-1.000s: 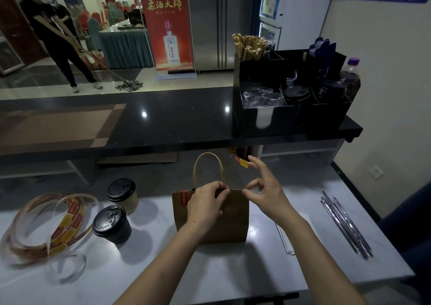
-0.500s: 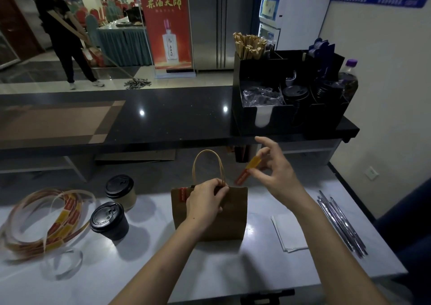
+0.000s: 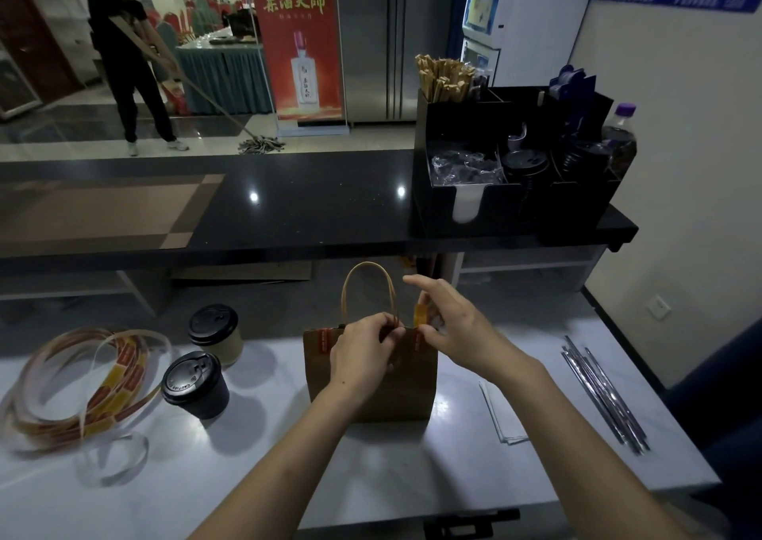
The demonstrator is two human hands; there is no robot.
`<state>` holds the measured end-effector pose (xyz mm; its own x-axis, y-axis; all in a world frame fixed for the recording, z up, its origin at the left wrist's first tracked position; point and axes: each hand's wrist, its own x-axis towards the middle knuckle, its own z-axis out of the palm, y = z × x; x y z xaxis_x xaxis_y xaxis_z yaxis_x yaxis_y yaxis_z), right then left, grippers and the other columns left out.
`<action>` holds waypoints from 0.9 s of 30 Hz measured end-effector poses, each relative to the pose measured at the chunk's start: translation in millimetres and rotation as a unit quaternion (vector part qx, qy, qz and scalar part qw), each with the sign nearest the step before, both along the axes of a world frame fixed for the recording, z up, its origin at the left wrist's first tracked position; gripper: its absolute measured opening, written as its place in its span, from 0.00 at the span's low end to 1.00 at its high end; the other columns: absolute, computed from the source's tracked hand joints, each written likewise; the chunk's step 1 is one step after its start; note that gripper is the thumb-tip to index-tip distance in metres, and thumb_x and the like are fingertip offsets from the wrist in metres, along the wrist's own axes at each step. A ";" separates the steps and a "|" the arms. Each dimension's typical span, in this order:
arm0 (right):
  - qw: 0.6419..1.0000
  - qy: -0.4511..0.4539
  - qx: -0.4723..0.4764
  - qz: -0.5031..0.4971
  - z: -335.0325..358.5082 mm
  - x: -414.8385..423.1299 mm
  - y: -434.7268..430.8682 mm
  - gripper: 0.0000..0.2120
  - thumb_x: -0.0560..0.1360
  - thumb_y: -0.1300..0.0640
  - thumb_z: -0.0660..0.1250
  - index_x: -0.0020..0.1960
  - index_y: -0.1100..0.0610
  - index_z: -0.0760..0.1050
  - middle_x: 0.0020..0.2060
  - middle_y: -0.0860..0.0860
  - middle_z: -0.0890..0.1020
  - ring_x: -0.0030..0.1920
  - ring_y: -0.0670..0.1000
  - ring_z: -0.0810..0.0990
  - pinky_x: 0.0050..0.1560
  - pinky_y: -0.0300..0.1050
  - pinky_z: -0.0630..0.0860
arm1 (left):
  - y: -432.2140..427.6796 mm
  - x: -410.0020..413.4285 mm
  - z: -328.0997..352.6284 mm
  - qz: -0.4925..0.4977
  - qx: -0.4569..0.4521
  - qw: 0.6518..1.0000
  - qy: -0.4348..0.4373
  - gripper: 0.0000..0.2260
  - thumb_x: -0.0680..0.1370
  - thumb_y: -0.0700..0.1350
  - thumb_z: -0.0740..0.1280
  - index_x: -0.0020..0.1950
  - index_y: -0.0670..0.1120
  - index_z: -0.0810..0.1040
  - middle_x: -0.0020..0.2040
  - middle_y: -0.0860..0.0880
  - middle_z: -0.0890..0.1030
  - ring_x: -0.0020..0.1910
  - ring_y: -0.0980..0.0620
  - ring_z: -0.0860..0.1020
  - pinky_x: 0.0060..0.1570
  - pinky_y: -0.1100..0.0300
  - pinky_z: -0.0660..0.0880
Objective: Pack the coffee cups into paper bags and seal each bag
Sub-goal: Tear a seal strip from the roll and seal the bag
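The paper bag point(image 3: 414, 391) stood upright in the middle of the frame on the pale tabletop point(image 3: 371, 469). Its looped handle point(image 3: 367, 263) rose straight up from the mouth. What it held could not be seen. A red seal point(image 3: 324, 339) was folded over the top edge near the bag's left corner.

The left hand point(image 3: 363, 354) lay over the near face of the bag, fingers curled and pinching the top edge together at the foot of the handle. Just right of that pinch, the right hand point(image 3: 457, 329) gripped a yellow-and-red sticker point(image 3: 419, 316) between thumb and fingers, with the forefinger stretched out above it.

The sticker's long axis ran nearly vertical, across the bag's top edge. Its lower end seemed to touch the near face, while its upper end stood free above the rim. The right hand was the nearer one to it, and the free end would probably need bending over the edge and down the far side, while the left hand kept the mouth closed.

Left of the bag stood two lidded cups, well apart from it and not yet packed. The black cup point(image 3: 196, 382) was nearer the bottom of the frame and the pale cup point(image 3: 214, 333) stood just behind it. At the far left lay a loose coil of sticker strip point(image 3: 82, 391). To the right of the bag were a folded napkin point(image 3: 501, 415) and a bundle of wrapped straws point(image 3: 602, 391).
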<state>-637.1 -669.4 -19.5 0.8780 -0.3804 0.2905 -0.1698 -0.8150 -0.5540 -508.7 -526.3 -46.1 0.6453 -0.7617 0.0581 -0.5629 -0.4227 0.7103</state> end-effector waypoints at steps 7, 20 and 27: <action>1.000 0.006 -0.013 0.003 -9.2 0.8 -1.6 0.42 0.77 0.65 0.73 0.79 0.38 0.56 0.56 0.43 0.68 0.50 0.47 0.76 0.52 0.42 0.82 | 0.3 -0.5 0.6 0.001 0.003 1.000 -0.006 0.05 0.83 0.55 0.67 0.57 0.59 0.80 0.43 0.60 0.83 0.32 0.62 0.82 0.41 0.57 0.84; 1.000 -0.006 -0.031 -0.002 -22.6 3.9 -3.2 0.35 0.77 0.64 0.74 0.74 0.41 0.61 0.64 0.45 0.67 0.51 0.47 0.78 0.50 0.44 0.84 | 0.9 -0.5 0.6 0.002 0.004 1.000 -0.021 0.05 0.83 0.55 0.67 0.58 0.59 0.80 0.43 0.60 0.83 0.31 0.63 0.81 0.39 0.59 0.83; 0.999 -0.011 -0.047 -0.017 -25.5 2.8 -2.8 0.17 0.78 0.61 0.74 0.61 0.49 0.71 0.77 0.47 0.61 0.60 0.50 0.79 0.56 0.43 0.83 | 0.7 1.0 1.9 -0.001 0.010 1.000 -0.027 0.06 0.83 0.56 0.66 0.58 0.58 0.80 0.42 0.59 0.83 0.31 0.61 0.81 0.39 0.59 0.83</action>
<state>-634.3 -672.2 -45.0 0.8577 -0.3804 0.3459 -0.1873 -0.8577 -0.4788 -507.7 -525.6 -44.2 0.6403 -0.7642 0.0781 -0.6011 -0.4351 0.6704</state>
